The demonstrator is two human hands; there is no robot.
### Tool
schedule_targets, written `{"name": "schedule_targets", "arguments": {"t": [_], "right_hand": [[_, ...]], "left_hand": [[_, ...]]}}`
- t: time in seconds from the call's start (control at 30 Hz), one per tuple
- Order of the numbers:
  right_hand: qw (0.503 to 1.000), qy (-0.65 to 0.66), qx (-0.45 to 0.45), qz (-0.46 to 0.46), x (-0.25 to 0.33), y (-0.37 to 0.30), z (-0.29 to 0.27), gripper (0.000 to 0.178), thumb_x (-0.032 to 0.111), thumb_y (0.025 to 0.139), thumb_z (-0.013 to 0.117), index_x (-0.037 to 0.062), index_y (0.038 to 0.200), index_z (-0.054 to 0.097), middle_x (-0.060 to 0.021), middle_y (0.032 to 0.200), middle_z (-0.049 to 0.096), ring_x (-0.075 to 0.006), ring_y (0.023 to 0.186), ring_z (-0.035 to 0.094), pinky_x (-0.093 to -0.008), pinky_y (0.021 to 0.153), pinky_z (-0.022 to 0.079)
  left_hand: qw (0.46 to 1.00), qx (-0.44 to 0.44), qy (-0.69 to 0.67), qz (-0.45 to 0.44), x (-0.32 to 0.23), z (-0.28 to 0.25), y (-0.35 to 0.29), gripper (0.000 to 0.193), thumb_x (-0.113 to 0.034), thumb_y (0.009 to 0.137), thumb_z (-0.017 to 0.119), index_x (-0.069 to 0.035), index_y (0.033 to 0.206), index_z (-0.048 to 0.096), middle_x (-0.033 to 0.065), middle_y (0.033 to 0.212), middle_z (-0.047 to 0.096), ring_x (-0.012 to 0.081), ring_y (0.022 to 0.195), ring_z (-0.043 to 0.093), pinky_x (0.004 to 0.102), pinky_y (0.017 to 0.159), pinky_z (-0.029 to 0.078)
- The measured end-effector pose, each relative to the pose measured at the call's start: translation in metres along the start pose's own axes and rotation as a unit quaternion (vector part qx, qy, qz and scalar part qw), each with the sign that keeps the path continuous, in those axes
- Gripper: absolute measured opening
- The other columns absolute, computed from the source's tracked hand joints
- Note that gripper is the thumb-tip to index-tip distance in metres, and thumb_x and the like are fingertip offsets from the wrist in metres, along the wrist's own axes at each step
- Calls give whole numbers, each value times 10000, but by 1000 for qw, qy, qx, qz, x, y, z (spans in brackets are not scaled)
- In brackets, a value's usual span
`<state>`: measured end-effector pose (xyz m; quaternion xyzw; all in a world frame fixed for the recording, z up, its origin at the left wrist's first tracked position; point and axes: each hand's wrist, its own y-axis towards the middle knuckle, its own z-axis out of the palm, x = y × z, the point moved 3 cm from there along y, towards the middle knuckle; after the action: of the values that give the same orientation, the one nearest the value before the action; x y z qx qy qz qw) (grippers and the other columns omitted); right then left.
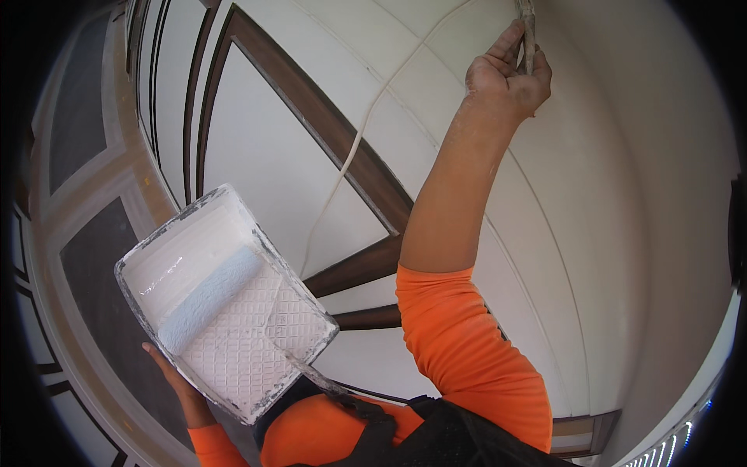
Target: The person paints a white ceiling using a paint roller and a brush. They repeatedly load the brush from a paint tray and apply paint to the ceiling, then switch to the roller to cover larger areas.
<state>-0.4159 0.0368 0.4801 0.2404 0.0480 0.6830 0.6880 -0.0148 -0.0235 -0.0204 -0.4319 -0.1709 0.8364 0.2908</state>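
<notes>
My left hand (171, 370) supports a white paint tray (241, 381) from its near-left edge. Part of that hand is hidden beneath the tray. White paint coats the tray's ribbed slope and fills its deep end. Across it lies a roller (206, 303) with a pale bluish-white sleeve; its paint-stained handle (315, 373) reaches over the near edge toward my chest. Stretched up to the upper right, my right hand (513, 74) grips a slim, paint-crusted tool (529, 39). The tool's far end is cut off by the frame's top, so its kind is unclear.
A white panelled wall (552, 202) with dark brown trim (334, 140) rises before me. Down it hangs a white cable (381, 93). On the left are grey floor panels (101, 265) with lighter bands. A plain pale surface (661, 179) curves along the right; strip lights (669, 447) glow below.
</notes>
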Motion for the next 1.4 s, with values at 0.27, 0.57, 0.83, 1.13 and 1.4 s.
{"name": "schedule_targets", "arguments": {"t": [0.27,0.57,0.83,1.13,1.4], "right_hand": [[997,35,19,-62,65,-19,-15,351,82,986,517,-65,1304,483,-222,1254,601,-317,1039,696,-335,836,646],[983,88,108,-116,198,-53,-60,427,53,985,507,-63,1392,446,-221,1360,561,-337,1189,628,-399,934,613],[993,13,70,-98,155,-65,-68,370,57,989,513,-118,1311,462,-254,1306,571,-349,1146,644,-404,943,613],[995,38,63,-72,152,-31,-38,374,89,1011,475,-118,1321,454,-236,1297,575,-347,1097,663,-387,924,621],[973,98,156,-139,307,-78,-88,441,59,966,503,-52,1391,468,-192,1272,623,-323,1122,663,-403,893,625]], "left_hand": [[999,33,-17,1,-5,11,-4,910,-711,992,285,18,1536,289,194,1553,350,326,1413,368,417,1169,293],[1000,-1,-3,9,-13,27,-21,892,-696,1002,269,18,1536,288,200,1541,367,324,1397,395,409,1165,311],[1000,0,23,1,-14,35,-25,910,-718,992,227,-4,1555,252,202,1570,316,338,1422,356,427,1177,291],[999,11,52,2,-7,20,-11,928,-733,979,216,-14,1565,218,196,1589,282,351,1442,329,446,1189,274],[999,15,50,2,-9,14,-13,910,-719,988,208,-12,1562,220,200,1590,277,355,1438,335,450,1192,274]]}}
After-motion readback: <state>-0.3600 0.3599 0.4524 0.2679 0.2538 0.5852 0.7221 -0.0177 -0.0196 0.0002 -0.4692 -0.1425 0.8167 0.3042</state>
